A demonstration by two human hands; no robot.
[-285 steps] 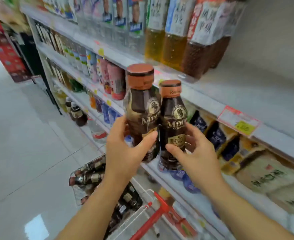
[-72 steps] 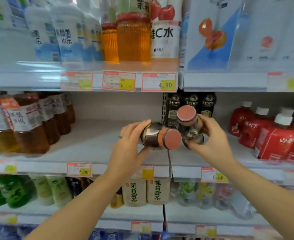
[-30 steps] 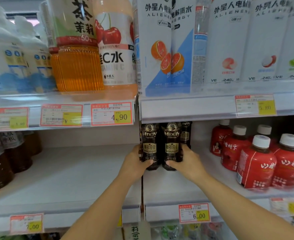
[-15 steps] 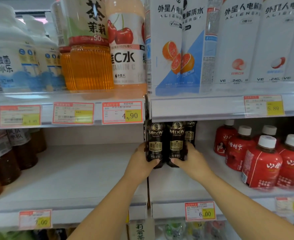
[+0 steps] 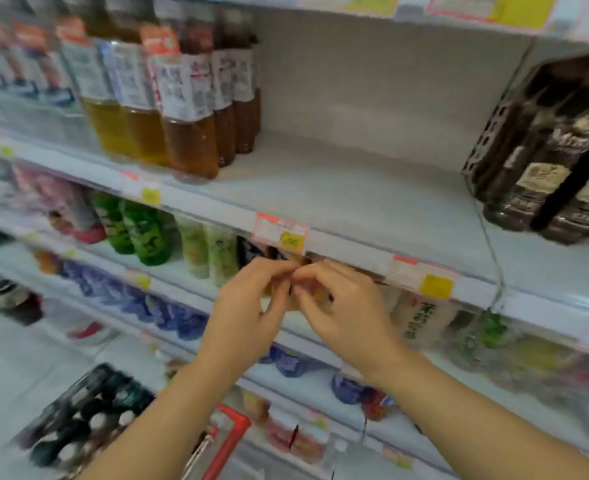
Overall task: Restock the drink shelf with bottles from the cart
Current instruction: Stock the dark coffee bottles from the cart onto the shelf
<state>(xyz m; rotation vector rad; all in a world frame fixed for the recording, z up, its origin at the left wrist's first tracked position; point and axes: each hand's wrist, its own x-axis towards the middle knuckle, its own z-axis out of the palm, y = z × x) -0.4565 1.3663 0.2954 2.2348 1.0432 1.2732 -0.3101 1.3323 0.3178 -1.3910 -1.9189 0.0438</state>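
Left hand (image 5: 248, 317), right hand (image 5: 348, 317) touching; shelf edge (image 5: 351, 251) behind.

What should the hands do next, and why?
Probably lower both hands to the cart and pick up more of its dark bottles. The left hand and right hand meet in front of the shelf edge and seem to hold nothing. The coffee bottles already stand on the shelf, with bare space beside them.
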